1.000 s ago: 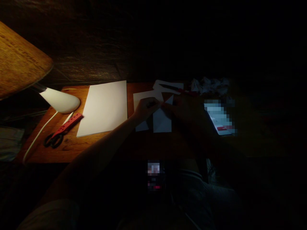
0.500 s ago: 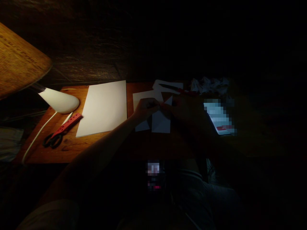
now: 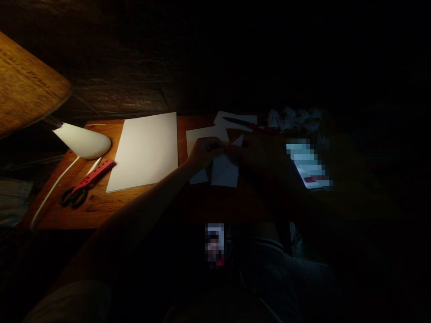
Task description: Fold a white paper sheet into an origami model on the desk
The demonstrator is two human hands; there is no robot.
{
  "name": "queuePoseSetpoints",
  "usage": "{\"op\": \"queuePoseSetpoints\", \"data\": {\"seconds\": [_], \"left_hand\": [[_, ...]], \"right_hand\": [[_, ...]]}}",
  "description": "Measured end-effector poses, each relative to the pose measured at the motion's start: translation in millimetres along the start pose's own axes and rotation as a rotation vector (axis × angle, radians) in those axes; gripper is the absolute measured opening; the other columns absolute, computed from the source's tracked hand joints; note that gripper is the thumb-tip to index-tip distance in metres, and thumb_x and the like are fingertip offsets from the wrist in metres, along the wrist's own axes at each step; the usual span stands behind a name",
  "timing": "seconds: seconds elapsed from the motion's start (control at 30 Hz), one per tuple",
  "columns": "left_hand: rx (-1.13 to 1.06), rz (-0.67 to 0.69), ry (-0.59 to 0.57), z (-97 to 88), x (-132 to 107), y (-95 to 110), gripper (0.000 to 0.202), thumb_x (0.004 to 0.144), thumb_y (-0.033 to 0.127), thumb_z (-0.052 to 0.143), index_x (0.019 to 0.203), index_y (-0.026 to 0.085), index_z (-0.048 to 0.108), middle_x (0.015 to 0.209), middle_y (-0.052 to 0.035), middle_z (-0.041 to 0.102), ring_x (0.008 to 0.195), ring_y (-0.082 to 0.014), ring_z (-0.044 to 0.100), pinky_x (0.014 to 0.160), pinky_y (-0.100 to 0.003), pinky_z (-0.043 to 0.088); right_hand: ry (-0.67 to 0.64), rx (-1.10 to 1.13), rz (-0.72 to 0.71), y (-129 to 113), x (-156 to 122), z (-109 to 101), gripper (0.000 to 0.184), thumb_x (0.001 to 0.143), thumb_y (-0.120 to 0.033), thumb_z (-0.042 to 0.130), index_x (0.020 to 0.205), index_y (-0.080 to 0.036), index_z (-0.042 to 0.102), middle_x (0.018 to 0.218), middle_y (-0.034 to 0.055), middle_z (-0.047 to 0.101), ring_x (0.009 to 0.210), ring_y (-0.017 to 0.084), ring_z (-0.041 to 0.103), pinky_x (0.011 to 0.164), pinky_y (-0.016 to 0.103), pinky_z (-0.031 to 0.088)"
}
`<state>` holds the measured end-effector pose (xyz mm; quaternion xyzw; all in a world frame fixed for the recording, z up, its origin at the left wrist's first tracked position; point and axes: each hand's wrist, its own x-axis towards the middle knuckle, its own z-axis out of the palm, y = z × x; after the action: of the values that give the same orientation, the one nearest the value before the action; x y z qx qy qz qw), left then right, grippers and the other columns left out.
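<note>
In the head view, a small white sheet of folded paper (image 3: 225,172) is held up above the table between my hands. My left hand (image 3: 206,150) pinches its upper edge, with the fingers closed. Close beside it, my right hand (image 3: 248,150) is in deep shadow and grips the same paper near the top; its fingers show only in part. Behind my left hand lies another white piece of paper (image 3: 197,134). Farther back, a dark-bladed tool with a red handle (image 3: 266,129) rests across a paper piece (image 3: 224,115).
Large white sheets (image 3: 148,152) lie left on the wooden table (image 3: 111,215). Black-handled scissors (image 3: 74,197) with a red slotted cover sit by the lamp base (image 3: 85,141), under a lampshade (image 3: 30,85). Crumpled paper (image 3: 292,119) and a lit phone (image 3: 305,166) are at right.
The lower edge of the folded paper has shifted slightly left. Both hands stay almost in place, still gripping it.
</note>
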<state>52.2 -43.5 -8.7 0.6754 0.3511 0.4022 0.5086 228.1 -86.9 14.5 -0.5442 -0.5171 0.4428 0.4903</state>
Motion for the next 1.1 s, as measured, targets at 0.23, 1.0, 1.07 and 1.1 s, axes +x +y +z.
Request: {"op": "queuePoseSetpoints", "data": {"seconds": [0.23,1.0,1.07,1.1], "left_hand": [[0.053,0.016,0.022,-1.5,1,0,0.005,0.069,0.017,0.068,0.065,0.017,0.065,0.063,0.0024,0.058,0.061,-0.0091,0.05,0.061,-0.024,0.04],[0.033,0.021,-0.018,-1.7,1,-2,0.006,0.072,0.021,0.066,0.068,0.017,0.063,0.064,0.0022,0.056,0.061,-0.0093,0.047,0.06,-0.025,0.036],[0.032,0.025,-0.019,-2.0,1,-2,0.006,0.071,0.021,0.066,0.068,0.017,0.062,0.064,0.0026,0.054,0.06,-0.0092,0.045,0.06,-0.025,0.035],[0.036,0.029,-0.02,-2.3,1,-2,0.007,0.071,0.021,0.066,0.068,0.017,0.061,0.064,0.0029,0.053,0.06,-0.0091,0.045,0.06,-0.025,0.035]], "right_hand": [[0.012,0.0,-0.011,0,-1,-1,0.013,0.078,-0.017,0.078,0.07,-0.021,0.068,0.075,-0.0005,0.071,0.071,0.017,0.062,0.067,0.031,0.049],[-0.015,-0.09,-0.058,8,3,-3,0.016,0.076,-0.027,0.08,0.072,-0.02,0.066,0.076,0.0023,0.074,0.073,0.019,0.066,0.064,0.03,0.053],[0.007,-0.042,-0.035,6,0,-4,0.015,0.075,-0.027,0.079,0.072,-0.021,0.066,0.077,0.0014,0.073,0.071,0.018,0.064,0.063,0.03,0.052],[0.028,-0.016,-0.017,4,-2,-5,0.014,0.076,-0.026,0.078,0.073,-0.02,0.066,0.076,0.0008,0.072,0.07,0.017,0.063,0.062,0.029,0.051]]}}
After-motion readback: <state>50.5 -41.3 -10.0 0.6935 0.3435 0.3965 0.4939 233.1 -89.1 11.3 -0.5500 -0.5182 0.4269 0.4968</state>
